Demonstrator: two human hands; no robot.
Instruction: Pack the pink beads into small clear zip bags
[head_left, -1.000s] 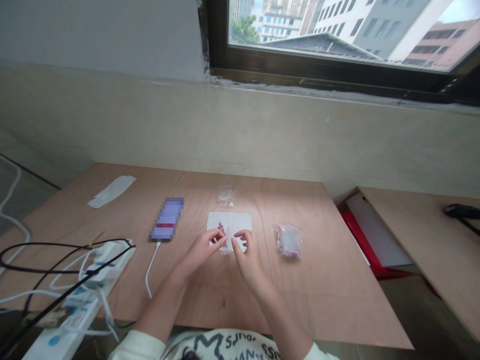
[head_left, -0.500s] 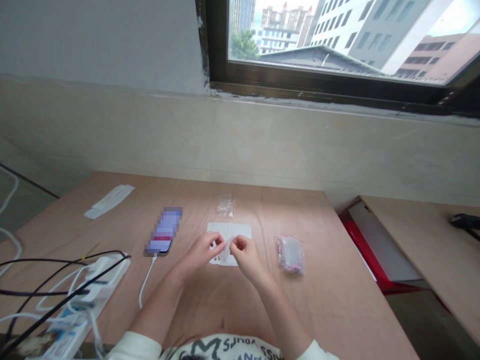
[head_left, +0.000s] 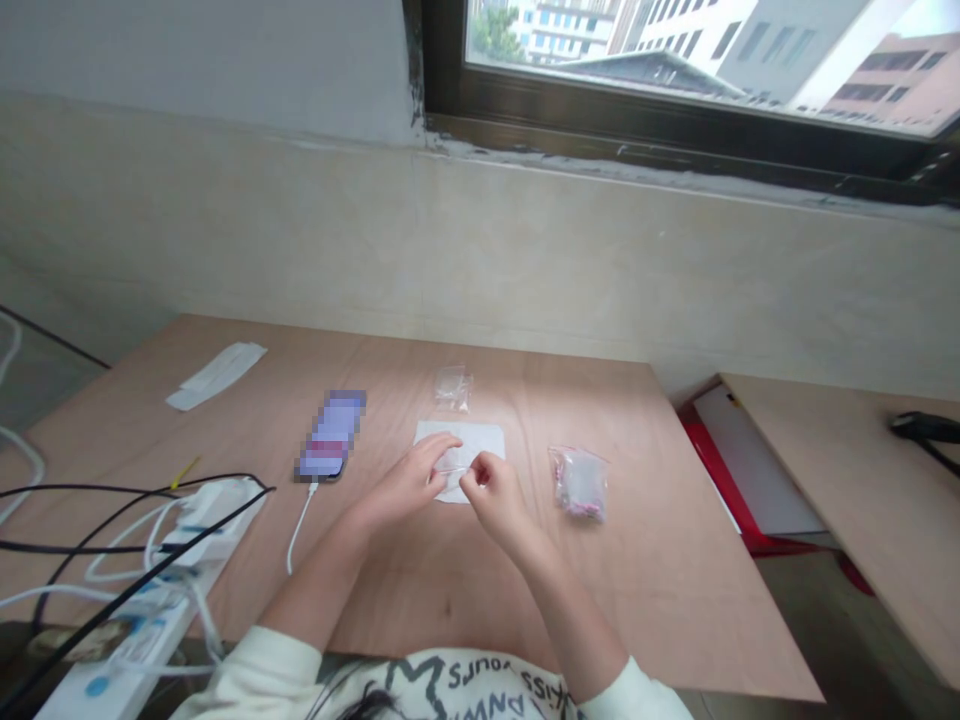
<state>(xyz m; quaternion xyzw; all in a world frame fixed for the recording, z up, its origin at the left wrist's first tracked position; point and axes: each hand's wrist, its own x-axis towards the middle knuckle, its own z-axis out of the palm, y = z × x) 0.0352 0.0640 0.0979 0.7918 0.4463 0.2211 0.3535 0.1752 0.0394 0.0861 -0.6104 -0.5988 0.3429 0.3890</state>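
Observation:
My left hand [head_left: 417, 478] is over the left part of a white square sheet [head_left: 484, 437], its index finger stretched out and the other fingers curled in. From it a thin pale strand [head_left: 454, 469] runs across to my right hand [head_left: 495, 492]. The thumb and index finger of my right hand are pinched on the strand above the sheet's lower right. Both hands partly cover the sheet, and whatever small things lie on it are too blurred to name. The strand's end inside my left hand is hidden.
Behind the sheet lies a small clear plastic bag [head_left: 454, 388]. A zip bag with pinkish contents [head_left: 581, 483] is to the right. On the left are a phone [head_left: 331, 437] on a white cable, a folded white strip [head_left: 217, 375], and a power strip [head_left: 214, 520] with tangled cords.
The view has tilted downward. My hands were close together with fingertips nearly touching; now they are slightly apart, and my left index finger has straightened out, with the strand between them.

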